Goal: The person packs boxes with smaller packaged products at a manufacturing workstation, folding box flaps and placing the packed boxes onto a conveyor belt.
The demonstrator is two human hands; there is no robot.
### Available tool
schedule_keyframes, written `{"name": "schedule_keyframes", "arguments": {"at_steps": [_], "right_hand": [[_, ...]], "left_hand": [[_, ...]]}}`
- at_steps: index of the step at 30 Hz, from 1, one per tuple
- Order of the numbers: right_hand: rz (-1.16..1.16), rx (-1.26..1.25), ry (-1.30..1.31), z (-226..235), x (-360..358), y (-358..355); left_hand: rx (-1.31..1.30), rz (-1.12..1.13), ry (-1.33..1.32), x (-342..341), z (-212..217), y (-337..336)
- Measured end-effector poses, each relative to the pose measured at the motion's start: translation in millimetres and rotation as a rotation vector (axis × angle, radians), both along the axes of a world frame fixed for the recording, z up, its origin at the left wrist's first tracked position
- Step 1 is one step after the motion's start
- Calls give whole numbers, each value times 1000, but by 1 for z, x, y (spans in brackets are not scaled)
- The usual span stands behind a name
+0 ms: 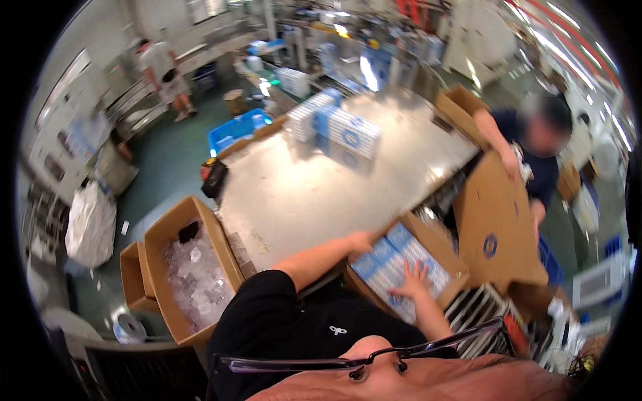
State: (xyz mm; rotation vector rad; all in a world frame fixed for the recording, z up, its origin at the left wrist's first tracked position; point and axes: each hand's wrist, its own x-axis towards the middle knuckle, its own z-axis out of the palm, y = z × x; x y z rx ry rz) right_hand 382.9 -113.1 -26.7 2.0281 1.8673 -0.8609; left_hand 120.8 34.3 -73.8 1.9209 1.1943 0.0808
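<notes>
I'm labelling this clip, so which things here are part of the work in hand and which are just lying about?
In hand:
open carton
blue-and-white packs inside it
left hand on the carton's edge
right hand flat on the packs

Lying about:
stacked packs on the table
box of clear wrap
blue crate

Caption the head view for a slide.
Right hand flat on blue-and-white packs in an open carton; left hand at its edge.
</notes>
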Motion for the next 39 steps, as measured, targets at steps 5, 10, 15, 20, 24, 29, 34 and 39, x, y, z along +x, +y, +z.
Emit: {"name": "schedule_keyframes", "arguments": {"at_steps": [5,10,15,20,24,29,34,39], "right_hand": [[99,103,-135,-2,-10,7],[241,-33,-202,-22,-13,34],[263,188,-164,1,11,31],[36,578,-227,59,58,52],[35,608,-217,-33,94,19],[189,548,-284,-43,144,-26],[-460,547,-248,39,123,16],[-280,751,-127,-70,49,-113]], "left_hand": [[-47,-140,-19,36,36,-25],[-38,-188,-52,38,33,-27],[3,-146,-244,27,45,-26],[29,-610,-564,26,14,-47],[-128,-1309,58,104,-1,-30],[134,-961,150,138,75,27],[224,-376,103,113,32,-4],[206,-179,-202,67,-32,-38]]}}
